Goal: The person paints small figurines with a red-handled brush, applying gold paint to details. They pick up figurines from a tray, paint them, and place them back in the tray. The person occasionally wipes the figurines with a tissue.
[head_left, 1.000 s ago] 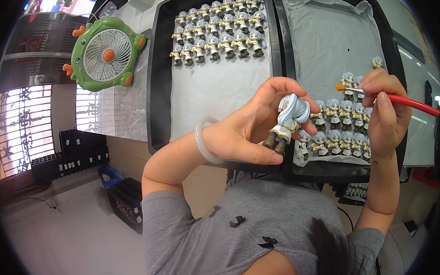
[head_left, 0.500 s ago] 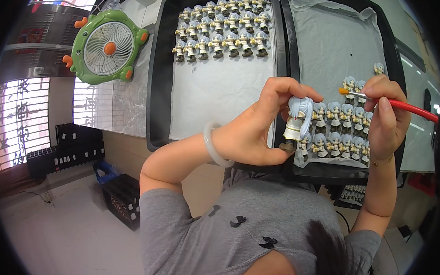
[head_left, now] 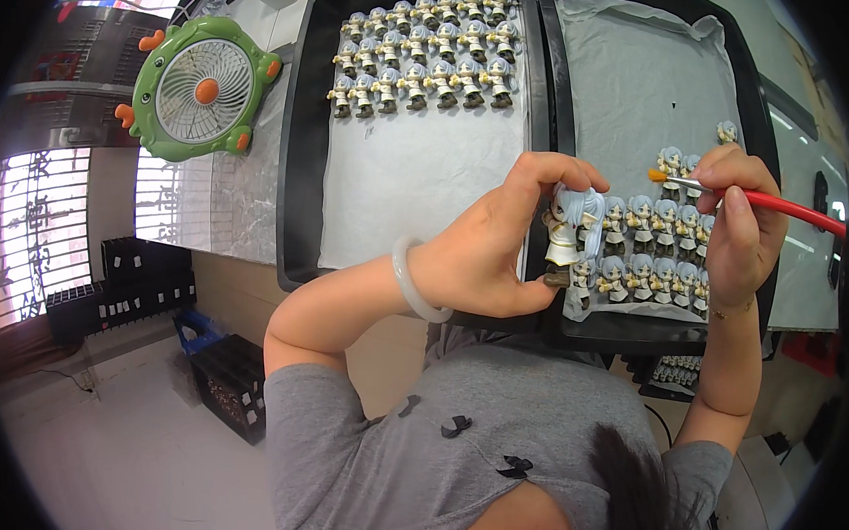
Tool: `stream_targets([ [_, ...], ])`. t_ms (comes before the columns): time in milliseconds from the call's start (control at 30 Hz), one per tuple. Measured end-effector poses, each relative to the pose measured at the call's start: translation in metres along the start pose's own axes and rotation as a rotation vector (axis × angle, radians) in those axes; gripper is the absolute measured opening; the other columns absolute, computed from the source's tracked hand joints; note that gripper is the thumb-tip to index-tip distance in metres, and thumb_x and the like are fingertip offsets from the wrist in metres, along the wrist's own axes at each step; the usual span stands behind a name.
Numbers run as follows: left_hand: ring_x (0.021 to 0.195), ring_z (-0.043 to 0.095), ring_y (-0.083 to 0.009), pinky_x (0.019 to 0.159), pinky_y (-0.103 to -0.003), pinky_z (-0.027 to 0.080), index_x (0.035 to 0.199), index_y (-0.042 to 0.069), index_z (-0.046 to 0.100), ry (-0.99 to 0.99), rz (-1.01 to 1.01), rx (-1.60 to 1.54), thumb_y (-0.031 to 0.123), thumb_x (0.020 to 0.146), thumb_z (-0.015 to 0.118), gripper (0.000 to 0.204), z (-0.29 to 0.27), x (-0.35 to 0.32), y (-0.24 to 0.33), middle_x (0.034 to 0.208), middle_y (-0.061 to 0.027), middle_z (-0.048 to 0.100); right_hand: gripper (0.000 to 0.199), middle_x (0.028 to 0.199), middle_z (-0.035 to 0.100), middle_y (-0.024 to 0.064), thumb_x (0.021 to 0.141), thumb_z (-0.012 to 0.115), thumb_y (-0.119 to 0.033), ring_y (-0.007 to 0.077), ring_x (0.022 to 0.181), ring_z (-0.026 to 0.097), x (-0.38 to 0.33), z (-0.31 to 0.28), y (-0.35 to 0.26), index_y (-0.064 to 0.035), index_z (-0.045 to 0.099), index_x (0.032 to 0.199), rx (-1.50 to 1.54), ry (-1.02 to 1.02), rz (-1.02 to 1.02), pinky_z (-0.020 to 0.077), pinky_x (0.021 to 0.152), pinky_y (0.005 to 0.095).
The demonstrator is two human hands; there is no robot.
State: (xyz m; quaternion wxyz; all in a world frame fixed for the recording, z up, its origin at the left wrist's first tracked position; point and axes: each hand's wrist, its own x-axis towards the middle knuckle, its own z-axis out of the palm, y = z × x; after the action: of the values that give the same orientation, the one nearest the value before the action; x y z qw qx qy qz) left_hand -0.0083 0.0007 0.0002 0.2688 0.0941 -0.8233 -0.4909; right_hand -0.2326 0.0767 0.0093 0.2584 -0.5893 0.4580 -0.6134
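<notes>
Grey marble table top (head_left: 237,209) fills the far side of our view, and two black trays lie on it side by side; the left black tray with white paper (head_left: 306,165) has four neat rows of small grey-haired toy figures (head_left: 424,47) at its 12 o'clock end; the right black tray with white paper (head_left: 641,85) has a bunch of the same little figures (head_left: 657,251) at its 5 o'clock corner.

Our left hand (head_left: 491,249) is curled closed around one grey-haired toy figure in white clothes (head_left: 568,233), pinched upright between thumb and fingers; a pale round bangle (head_left: 414,283) sits on that wrist. Our right hand (head_left: 739,231) is closed on a thin red paint brush (head_left: 778,200), with its orange tip at about 9 o'clock from the hand.

A second ago the figure was held lower and tipped; now it is up straight and closer to the brush tip, at 3 o'clock from it; we think it is ready for a dab of paint.

A green round fan with orange bits (head_left: 205,85) sits at 10 o'clock; black crates (head_left: 140,281) stand on the floor at 8 o'clock; we see no labels or signs clear enough to tell.
</notes>
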Motion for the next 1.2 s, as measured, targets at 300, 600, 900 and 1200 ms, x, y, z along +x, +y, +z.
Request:
stream_targets([
  [300, 0.092, 0.045, -0.0153, 0.075, -0.026, 0.037, 0.115, 0.003, 0.032, -0.015, -0.101, 0.013, 0.001, 0.054, 0.064, 0.069, -0.002, 0.001, 0.005, 0.11, -0.011, 0.045, 0.014, 0.069, 0.053, 0.0087, 0.072, 0.044, -0.007, 0.0142, 0.062, 0.047, 0.004, 0.002, -0.002, 0.0019, 0.055, 0.074, 0.043, -0.131, -0.154, 0.0367, 0.055, 0.0236],
  [600, 0.089, 0.047, -0.0158, 0.076, -0.027, 0.039, 0.113, 0.001, 0.039, -0.032, -0.365, -0.113, 0.011, 0.056, 0.066, 0.064, -0.002, 0.0, 0.005, 0.101, -0.0079, 0.046, 0.013, 0.064, 0.05, 0.0087, 0.058, 0.046, 0.001, 0.0227, 0.063, 0.049, 0.012, 0.012, -0.002, -0.0021, 0.053, 0.069, -0.3, -0.252, -0.256, 0.0401, 0.058, 0.0308],
  [900, 0.082, 0.048, -0.0142, 0.073, -0.027, 0.04, 0.113, 0.001, 0.034, -0.052, -0.334, -0.021, 0.012, 0.058, 0.067, 0.065, -0.001, -0.002, 0.0, 0.092, -0.008, 0.048, 0.007, 0.063, 0.049, 0.0084, 0.071, 0.048, -0.008, 0.0207, 0.059, 0.048, 0.013, 0.013, 0.013, -0.0016, 0.052, 0.073, -0.453, -0.143, -0.021, 0.0409, 0.057, 0.0309],
  [1200, 0.1, 0.044, -0.0187, 0.088, -0.03, 0.033, 0.117, 0.003, 0.031, -0.086, -0.41, -0.174, 0.016, 0.057, 0.062, 0.069, 0.005, -0.003, -0.004, 0.106, -0.0109, 0.045, 0.025, 0.077, 0.059, 0.0158, 0.076, 0.055, -0.023, 0.028, 0.075, 0.058, 0.006, -0.012, 0.105, -0.0015, 0.057, 0.088, -0.717, -0.257, 0.473, 0.0444, 0.067, 0.0345],
])
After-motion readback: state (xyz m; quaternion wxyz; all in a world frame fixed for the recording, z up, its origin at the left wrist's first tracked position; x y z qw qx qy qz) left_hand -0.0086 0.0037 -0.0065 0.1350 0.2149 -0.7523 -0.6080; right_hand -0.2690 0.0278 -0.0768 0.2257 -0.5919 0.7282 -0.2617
